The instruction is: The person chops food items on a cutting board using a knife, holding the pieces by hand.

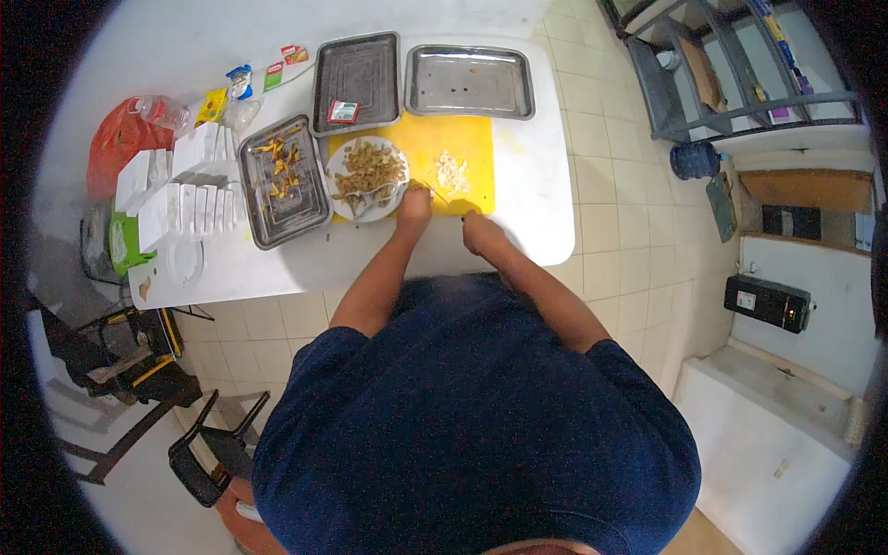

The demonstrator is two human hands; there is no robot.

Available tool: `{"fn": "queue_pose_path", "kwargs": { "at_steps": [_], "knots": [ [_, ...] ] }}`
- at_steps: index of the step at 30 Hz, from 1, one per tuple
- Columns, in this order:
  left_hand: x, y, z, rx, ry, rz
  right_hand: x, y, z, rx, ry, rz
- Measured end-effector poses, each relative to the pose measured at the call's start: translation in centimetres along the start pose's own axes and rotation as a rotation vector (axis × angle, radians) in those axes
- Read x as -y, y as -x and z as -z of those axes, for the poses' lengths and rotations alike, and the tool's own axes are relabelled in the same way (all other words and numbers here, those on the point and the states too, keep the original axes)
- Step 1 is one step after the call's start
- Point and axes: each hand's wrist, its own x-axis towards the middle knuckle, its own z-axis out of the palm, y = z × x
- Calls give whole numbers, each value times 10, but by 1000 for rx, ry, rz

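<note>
My left hand (415,203) is closed at the lower edge of a yellow cutting board (479,139), beside a white plate (337,163); what its fingers hold is too small to make out. My right hand (480,233) is closed just below the board, around what looks like a knife (442,198), whose thin blade shows faintly between the hands. Chopped pale pieces (451,172) lie on the board above both hands. On the plate, brown chopped food (372,165) is piled, with a metal utensil (368,195) resting at its lower side.
Left of the plate, a metal tray (262,225) holds orange-yellow scraps. Two more trays, one (356,57) with a red packet (342,112), another (470,83) with dark specks, stand behind. White boxes (159,211), a red bag (125,143) and a plastic bottle (163,112) crowd the left.
</note>
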Motion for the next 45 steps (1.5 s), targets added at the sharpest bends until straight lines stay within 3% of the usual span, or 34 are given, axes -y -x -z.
{"fn": "queue_pose_path", "kwargs": {
  "at_steps": [6,9,12,15,18,24,30,36,45],
  "knots": [
    [21,4,-11,-93,56,-127,-22,-6,-1,119,-89,41],
    [27,3,-13,-186,138,-243,-29,-6,-6,56,-122,60],
    [27,2,-9,-112,125,-226,-24,-1,3,147,-142,-2],
    [24,2,-9,-169,79,-258,-25,0,3,-3,-18,13],
    [27,1,-12,-81,146,-206,-26,-3,11,31,-53,-77],
    [20,10,-7,-181,123,-267,-7,8,27,-29,-70,-21],
    [4,13,7,66,-31,-89,-29,-8,-10,-49,-86,-26],
    [4,21,11,28,24,-92,-11,-7,4,-43,-14,-13],
    [12,37,11,-92,-31,-281,4,-17,-20,-71,-53,-87]
  ]
}}
